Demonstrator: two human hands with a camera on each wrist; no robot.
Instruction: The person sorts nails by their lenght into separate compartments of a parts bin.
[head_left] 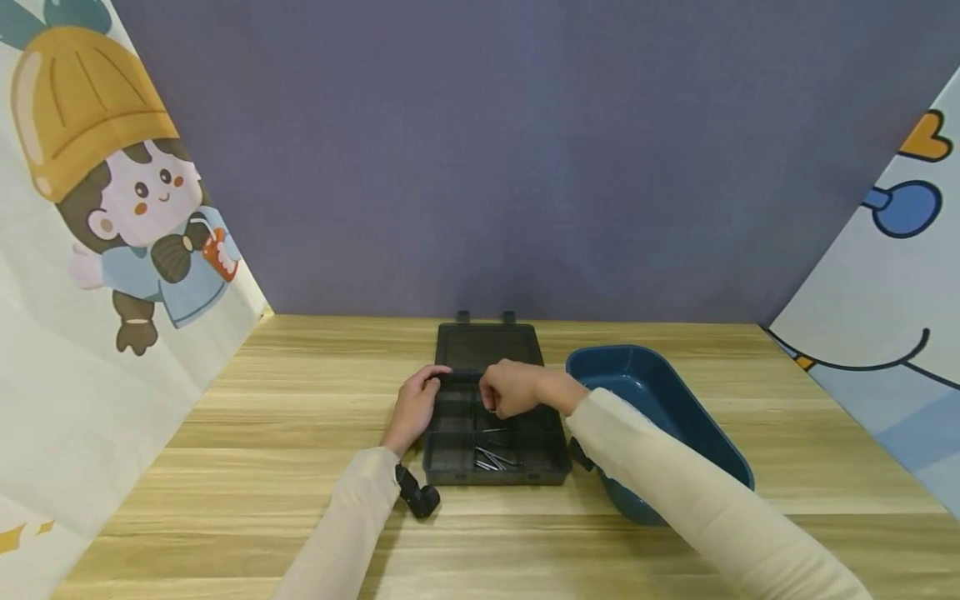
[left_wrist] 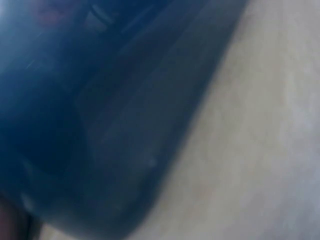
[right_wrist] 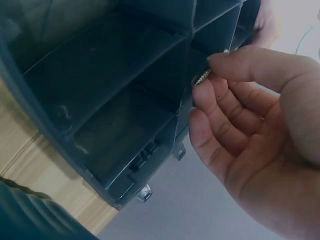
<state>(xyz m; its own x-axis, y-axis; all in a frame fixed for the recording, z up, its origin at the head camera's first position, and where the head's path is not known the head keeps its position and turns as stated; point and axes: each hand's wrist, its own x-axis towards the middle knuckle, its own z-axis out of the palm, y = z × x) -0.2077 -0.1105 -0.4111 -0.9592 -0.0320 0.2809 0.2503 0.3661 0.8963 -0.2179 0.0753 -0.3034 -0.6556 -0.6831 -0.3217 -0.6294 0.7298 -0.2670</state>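
Observation:
A dark, see-through compartment box (head_left: 497,477) lies on the wooden table with its lid (head_left: 487,342) folded back. My left hand (head_left: 412,408) holds the box's far left corner, its index finger along the back rim and its thumb at the side. Above the middle compartments, my right hand (head_left: 517,389) pinches a small threaded screw (right_wrist: 202,77) between thumb and fingertips. Several silvery nails or screws (head_left: 491,458) lie in a near compartment. The left wrist view is blurred and shows a dark blue surface (left_wrist: 125,125), not my fingers.
A deep blue bin (head_left: 675,408) stands on the table to the right of the box, partly under my right sleeve (head_left: 675,483). A grey-purple panel (head_left: 495,167) rises behind the table, with printed cartoon walls on both sides.

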